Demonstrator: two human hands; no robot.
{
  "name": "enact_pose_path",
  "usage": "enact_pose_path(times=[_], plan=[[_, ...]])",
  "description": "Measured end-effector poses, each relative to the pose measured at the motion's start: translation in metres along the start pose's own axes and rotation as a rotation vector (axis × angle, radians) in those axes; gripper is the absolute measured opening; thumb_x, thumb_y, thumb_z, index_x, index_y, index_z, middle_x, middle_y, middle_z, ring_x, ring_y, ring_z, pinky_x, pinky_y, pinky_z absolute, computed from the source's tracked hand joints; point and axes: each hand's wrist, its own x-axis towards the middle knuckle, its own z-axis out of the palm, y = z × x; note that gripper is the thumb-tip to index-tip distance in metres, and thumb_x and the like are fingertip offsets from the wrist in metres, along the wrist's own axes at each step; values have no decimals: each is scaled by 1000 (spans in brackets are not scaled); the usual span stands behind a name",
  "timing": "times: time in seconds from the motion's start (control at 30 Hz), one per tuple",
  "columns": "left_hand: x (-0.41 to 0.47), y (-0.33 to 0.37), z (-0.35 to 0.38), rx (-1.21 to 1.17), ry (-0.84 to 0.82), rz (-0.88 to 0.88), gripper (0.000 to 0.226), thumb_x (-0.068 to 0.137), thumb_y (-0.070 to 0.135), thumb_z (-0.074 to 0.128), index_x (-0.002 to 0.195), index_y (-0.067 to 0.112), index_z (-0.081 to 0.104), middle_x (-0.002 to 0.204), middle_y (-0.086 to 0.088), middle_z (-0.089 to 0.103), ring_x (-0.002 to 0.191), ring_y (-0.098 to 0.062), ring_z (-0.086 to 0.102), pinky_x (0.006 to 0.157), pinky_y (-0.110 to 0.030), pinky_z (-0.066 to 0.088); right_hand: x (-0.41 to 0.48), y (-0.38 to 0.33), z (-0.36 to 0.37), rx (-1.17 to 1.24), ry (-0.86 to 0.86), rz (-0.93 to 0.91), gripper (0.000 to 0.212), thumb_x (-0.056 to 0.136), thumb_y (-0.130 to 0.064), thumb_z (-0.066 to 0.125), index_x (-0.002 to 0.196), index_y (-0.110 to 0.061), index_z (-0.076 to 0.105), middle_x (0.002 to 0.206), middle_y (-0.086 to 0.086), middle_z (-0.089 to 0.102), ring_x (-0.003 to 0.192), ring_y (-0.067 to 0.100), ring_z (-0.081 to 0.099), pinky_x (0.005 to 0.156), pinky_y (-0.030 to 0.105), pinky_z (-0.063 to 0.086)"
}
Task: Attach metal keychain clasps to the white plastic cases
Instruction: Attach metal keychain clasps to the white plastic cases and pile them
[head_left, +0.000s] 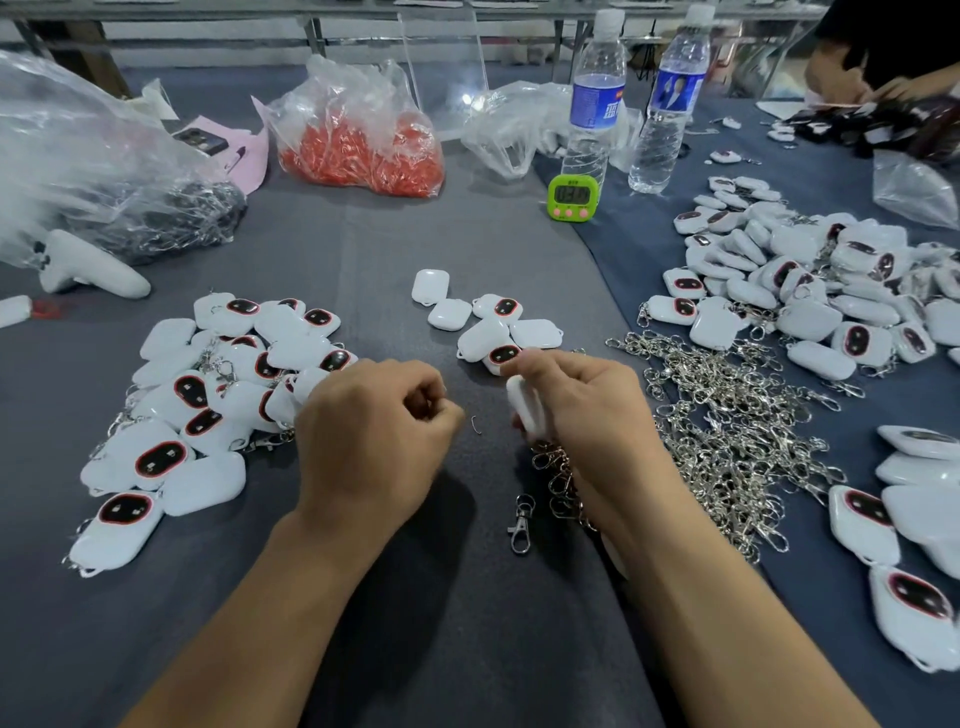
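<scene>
My right hand (587, 410) grips a white plastic case (523, 402) on edge, and a bunch of metal clasps (556, 470) hangs under its palm. My left hand (374, 431) hovers beside it with fingers curled; nothing shows between them. A small open wire ring (475, 423) lies on the cloth between my hands. One loose clasp (521, 525) lies near my right wrist. A few plain cases (493, 327) sit just beyond my hands. Cases with clasps on them are heaped at the left (192, 415). A big tangle of clasps (727, 415) lies at the right.
More cases are piled at the right (805, 291) and near right (909, 519). Behind stand a green timer (570, 197), two water bottles (592, 104), a bag of red parts (358, 150) and a clear bag (104, 182). Another person's hands (852, 83) work at the far right.
</scene>
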Motion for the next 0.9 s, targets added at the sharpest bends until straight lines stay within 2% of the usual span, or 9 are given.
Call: enact_pose_path(times=[0.07, 0.13, 0.27, 0.4, 0.53, 0.6, 0.7, 0.77, 0.9], plan=[[-2, 0, 4, 153, -58, 164, 22, 58, 24, 88, 62, 23, 66, 57, 6, 59, 58, -17, 46, 63, -28, 24, -1, -4, -1, 159, -57, 93, 18, 78, -13, 64, 87, -5, 77, 88, 21, 69, 74, 26, 52, 72, 43, 39], [-3, 5, 8, 185, -155, 233, 26, 57, 25, 90, 60, 24, 65, 57, 5, 58, 58, -20, 48, 63, -28, 21, -3, -6, -3, 195, -102, 108, 35, 71, 2, 56, 90, -15, 80, 107, 18, 75, 83, 25, 59, 74, 41, 42], [-2, 0, 12, -13, -342, 170, 11, 71, 25, 84, 75, 25, 74, 70, 7, 64, 69, -13, 51, 64, -28, 37, 0, 1, -6, 132, -51, -9, 50, 78, 24, 53, 96, -18, 72, 93, 7, 75, 83, 17, 65, 75, 35, 50], [1, -2, 11, -155, -440, 99, 9, 76, 31, 82, 85, 32, 79, 72, 13, 65, 68, -7, 53, 64, -14, 35, 0, 6, -1, -50, 21, -159, 42, 79, 18, 60, 90, -22, 66, 81, -8, 72, 68, 6, 63, 65, 26, 53], [1, -5, 10, -214, -488, 19, 10, 75, 32, 82, 84, 36, 79, 67, 15, 65, 66, -3, 60, 58, -9, 37, -5, 6, 4, -241, 56, -264, 32, 82, 5, 61, 95, -24, 69, 85, -11, 72, 74, 3, 64, 73, 25, 53], [1, -5, 10, -219, -489, -1, 10, 75, 32, 81, 83, 37, 79, 64, 15, 65, 65, -2, 60, 56, -9, 38, -7, 5, 1, -422, 35, -302, 29, 85, -3, 62, 101, -26, 72, 87, -13, 70, 74, 0, 60, 75, 19, 48], [0, -2, 9, -224, -483, -37, 9, 74, 30, 82, 81, 36, 78, 63, 15, 66, 65, -1, 61, 56, -10, 40, -8, 1, -8, -733, 70, -323, 16, 89, -17, 60, 97, -26, 70, 87, -9, 70, 81, 14, 61, 76, 31, 50], [0, -1, 10, -213, -468, -59, 9, 74, 30, 81, 80, 35, 78, 62, 19, 65, 65, 3, 61, 57, -7, 39, -6, -2, -13, -731, 125, -317, 9, 87, -17, 62, 89, -25, 66, 77, -7, 67, 75, 16, 60, 71, 34, 51], [-1, -1, 11, -200, -443, -46, 7, 75, 31, 79, 81, 34, 78, 58, 19, 61, 62, 6, 58, 55, -5, 36, -4, -3, -12, -461, 92, -211, 16, 84, -17, 72, 88, -30, 64, 80, -12, 69, 73, 13, 65, 63, 27, 50]])
